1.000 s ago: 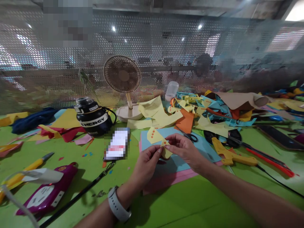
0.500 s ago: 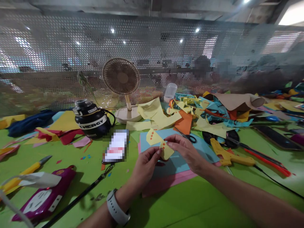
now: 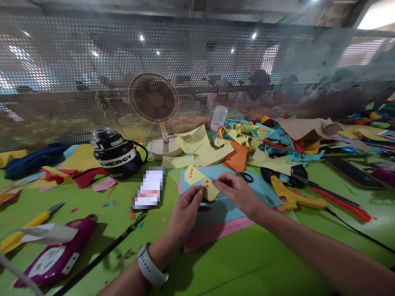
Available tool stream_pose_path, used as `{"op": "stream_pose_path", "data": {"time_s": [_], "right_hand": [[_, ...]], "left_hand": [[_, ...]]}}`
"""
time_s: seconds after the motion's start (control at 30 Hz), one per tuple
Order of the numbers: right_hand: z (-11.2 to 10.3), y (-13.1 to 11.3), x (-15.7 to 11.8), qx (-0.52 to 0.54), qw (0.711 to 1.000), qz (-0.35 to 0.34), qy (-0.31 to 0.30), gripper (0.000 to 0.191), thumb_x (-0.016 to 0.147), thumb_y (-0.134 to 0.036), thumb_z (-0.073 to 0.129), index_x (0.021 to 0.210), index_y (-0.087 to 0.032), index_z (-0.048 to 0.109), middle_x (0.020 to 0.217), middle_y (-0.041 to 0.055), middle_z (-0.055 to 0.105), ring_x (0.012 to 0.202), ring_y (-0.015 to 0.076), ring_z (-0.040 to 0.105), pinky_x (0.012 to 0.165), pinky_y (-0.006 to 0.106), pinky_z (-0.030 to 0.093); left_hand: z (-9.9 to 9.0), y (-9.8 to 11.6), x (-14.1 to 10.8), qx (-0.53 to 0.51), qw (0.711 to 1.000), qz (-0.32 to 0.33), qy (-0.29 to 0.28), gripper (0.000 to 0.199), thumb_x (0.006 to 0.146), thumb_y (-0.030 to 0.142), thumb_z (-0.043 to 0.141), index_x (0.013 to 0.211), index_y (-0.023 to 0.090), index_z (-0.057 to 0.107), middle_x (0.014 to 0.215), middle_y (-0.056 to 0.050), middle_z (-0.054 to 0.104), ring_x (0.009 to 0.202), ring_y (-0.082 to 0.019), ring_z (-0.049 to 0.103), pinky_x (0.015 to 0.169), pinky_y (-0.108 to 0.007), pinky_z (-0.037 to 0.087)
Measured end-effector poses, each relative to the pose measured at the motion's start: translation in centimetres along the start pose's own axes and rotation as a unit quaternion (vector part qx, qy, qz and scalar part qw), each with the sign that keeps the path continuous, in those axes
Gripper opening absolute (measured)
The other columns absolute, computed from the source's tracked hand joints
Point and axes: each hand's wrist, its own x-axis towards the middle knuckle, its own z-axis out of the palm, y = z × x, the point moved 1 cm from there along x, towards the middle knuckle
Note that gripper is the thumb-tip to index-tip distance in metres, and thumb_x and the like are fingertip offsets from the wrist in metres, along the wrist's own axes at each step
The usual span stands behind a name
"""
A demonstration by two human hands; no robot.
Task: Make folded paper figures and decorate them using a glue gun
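Head view. The blue sheet serves as reference. It lies on the green table, with pink sheets showing from beneath its near edge. Above its left half, the left hand pinches a yellow paper piece bearing orange-red marks, thumb and fingers clamped on its left side. The right hand, also over the sheet, has thumb and forefinger brought together at the piece's right edge; whether they grip it cannot be determined. A second marked yellow piece is at the sheet's far left corner; contact between the two pieces cannot be confirmed.

Scissors rest at the sheet's far edge, beside an orange paper. A yellow glue gun lies just right of the sheet. Left of it lies a phone, its screen pixelated; farther left and back stands a black bottle. Behind the sheet stands a fan.
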Motion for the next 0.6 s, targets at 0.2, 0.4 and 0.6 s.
{"op": "stream_pose_path", "data": {"time_s": [0.2,0.4,0.6], "right_hand": [[-0.06,0.14,0.05,-0.029,0.999,-0.015,-0.018,0.027,0.073,-0.045,0.069,0.072,-0.019,0.061,0.070,-0.0001,0.061,0.068,0.0152,0.054,0.065,0.029,0.045],[0.21,0.27,-0.18,-0.056,0.998,-0.031,-0.027,0.023,0.075,-0.040,0.067,0.071,-0.019,0.061,0.069,-0.0002,0.061,0.069,0.0153,0.055,0.066,0.029,0.044],[0.44,0.11,-0.34,-0.051,0.998,-0.027,-0.027,0.024,0.073,-0.042,0.070,0.070,-0.019,0.062,0.068,-0.0009,0.060,0.068,0.0152,0.054,0.064,0.028,0.044]], "left_hand": [[-0.08,0.02,-0.10,-0.016,1.000,-0.011,-0.004,0.034,0.073,0.049,0.069,0.085,0.017,0.070,0.079,-0.005,0.068,0.072,-0.017,0.063,0.061,-0.027,0.055],[-0.21,-0.19,0.24,-0.008,1.000,-0.013,0.019,0.038,0.067,0.053,0.074,0.074,0.015,0.070,0.073,-0.003,0.067,0.065,-0.013,0.058,0.057,-0.021,0.050],[-0.15,-0.14,0.27,0.021,0.999,-0.002,0.033,0.041,0.067,0.056,0.072,0.068,0.015,0.068,0.065,-0.001,0.063,0.062,-0.013,0.056,0.058,-0.023,0.050]]}}
